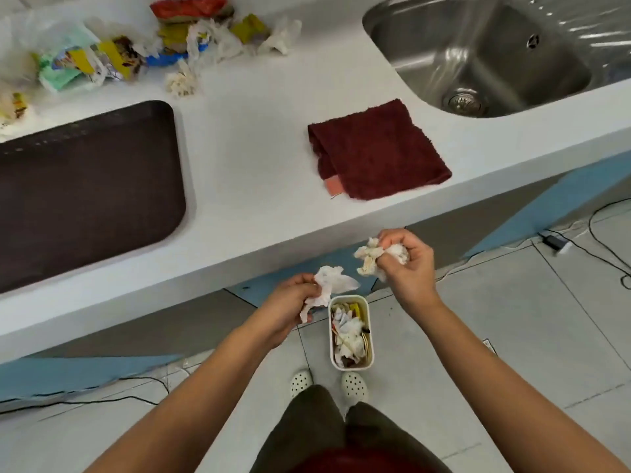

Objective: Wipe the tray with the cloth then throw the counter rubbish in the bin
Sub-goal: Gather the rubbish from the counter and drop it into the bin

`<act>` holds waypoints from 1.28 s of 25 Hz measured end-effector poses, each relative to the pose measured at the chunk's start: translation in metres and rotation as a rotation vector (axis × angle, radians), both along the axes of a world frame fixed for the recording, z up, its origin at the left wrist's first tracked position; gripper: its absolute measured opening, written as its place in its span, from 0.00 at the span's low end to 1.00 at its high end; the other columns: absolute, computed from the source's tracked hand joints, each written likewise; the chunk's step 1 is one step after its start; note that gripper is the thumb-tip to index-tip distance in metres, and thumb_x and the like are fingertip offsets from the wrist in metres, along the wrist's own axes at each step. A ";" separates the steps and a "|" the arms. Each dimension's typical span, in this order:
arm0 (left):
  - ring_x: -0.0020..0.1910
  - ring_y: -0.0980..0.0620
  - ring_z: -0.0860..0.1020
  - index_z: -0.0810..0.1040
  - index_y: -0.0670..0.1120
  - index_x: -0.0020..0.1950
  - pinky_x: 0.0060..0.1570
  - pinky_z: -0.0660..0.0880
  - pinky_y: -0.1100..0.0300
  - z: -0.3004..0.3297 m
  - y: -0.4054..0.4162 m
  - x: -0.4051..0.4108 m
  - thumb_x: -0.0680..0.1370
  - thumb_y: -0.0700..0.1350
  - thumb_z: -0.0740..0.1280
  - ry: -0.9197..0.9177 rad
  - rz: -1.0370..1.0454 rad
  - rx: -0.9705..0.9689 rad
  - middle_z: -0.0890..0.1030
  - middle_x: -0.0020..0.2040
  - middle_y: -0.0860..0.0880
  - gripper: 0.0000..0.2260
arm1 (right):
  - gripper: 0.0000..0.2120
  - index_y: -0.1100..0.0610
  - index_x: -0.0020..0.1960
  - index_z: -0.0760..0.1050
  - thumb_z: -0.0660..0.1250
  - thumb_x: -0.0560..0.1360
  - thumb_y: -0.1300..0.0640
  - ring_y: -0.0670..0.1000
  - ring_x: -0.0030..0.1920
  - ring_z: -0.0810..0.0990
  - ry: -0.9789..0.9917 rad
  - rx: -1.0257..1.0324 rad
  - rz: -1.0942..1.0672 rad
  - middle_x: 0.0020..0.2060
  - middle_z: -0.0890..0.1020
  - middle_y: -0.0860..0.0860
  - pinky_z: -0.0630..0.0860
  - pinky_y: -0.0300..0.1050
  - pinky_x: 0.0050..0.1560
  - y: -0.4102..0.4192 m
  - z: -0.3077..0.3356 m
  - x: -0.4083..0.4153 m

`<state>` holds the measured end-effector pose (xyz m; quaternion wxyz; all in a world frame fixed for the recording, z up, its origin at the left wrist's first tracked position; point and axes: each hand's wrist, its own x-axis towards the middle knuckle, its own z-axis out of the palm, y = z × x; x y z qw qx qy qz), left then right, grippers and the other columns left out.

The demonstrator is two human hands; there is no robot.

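No legible txt; wrappers (85, 59) too blurred.

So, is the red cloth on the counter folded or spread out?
Folded. The cloth lies doubled, its layered edges showing at its left side.

Single head-worn view, looking steeply down, counter (259, 186) edge close, floor below

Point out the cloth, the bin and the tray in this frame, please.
cloth (379, 150), head view: middle of the folded dark red top layer.
bin (371, 331), head view: right white rim, on the floor.
tray (85, 186), head view: bare middle of its dark surface.
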<state>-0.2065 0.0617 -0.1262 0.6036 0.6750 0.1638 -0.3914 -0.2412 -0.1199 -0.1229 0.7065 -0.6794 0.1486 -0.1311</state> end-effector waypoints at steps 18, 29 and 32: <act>0.50 0.46 0.79 0.73 0.42 0.65 0.48 0.77 0.56 -0.259 -0.020 -0.003 0.76 0.31 0.60 0.324 -0.113 0.317 0.78 0.56 0.44 0.18 | 0.05 0.58 0.44 0.74 0.67 0.72 0.66 0.47 0.36 0.74 0.923 0.287 -0.413 0.36 0.75 0.46 0.71 0.31 0.31 0.028 -0.299 -0.069; 0.52 0.47 0.76 0.72 0.40 0.65 0.53 0.74 0.57 -0.371 -0.086 0.021 0.77 0.30 0.59 0.246 -0.071 0.368 0.77 0.60 0.41 0.18 | 0.06 0.57 0.46 0.74 0.62 0.74 0.66 0.47 0.37 0.74 1.058 0.280 -0.410 0.46 0.74 0.52 0.68 0.29 0.27 0.021 -0.417 -0.076; 0.50 0.46 0.77 0.74 0.42 0.63 0.49 0.74 0.58 -0.406 -0.099 0.026 0.76 0.30 0.60 0.208 -0.077 0.423 0.77 0.59 0.40 0.17 | 0.06 0.55 0.47 0.74 0.61 0.75 0.65 0.50 0.37 0.76 1.052 0.243 -0.392 0.48 0.74 0.53 0.69 0.31 0.24 0.024 -0.447 -0.076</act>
